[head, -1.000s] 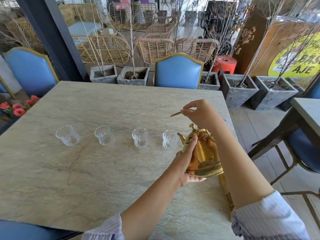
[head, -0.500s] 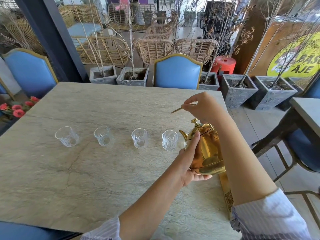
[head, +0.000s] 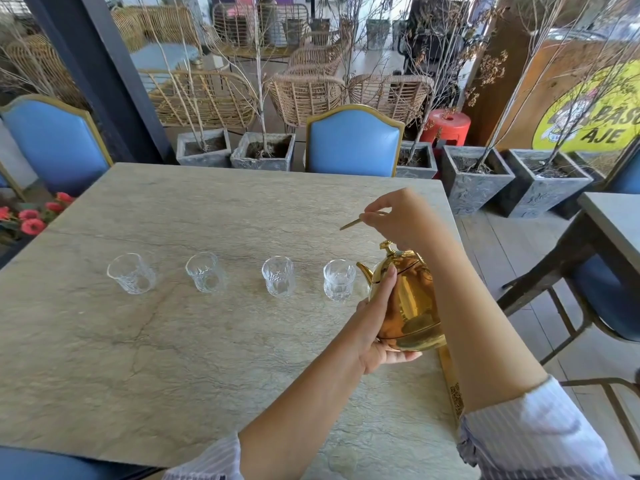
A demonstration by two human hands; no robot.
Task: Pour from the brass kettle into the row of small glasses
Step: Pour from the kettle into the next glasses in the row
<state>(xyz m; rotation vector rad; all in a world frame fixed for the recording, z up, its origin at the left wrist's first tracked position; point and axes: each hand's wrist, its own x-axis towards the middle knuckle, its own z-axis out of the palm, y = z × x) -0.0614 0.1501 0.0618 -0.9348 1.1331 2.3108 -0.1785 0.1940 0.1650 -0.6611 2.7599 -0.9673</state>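
The brass kettle hangs off the stone table, tipped, its spout just beside the nearest of four small glasses. The right hand is closed on the thin handle above the kettle; the left hand cups its belly and base. The first pour looks about to begin: whether anything flows, I cannot tell. Next, I'd judge, more tilt with the spout over that rim. One kettle; three glasses farther from it.

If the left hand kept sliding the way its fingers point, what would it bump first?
Probably the kettle's spout, since the left hand already lies on the brass kettle. Depth is uncertain.
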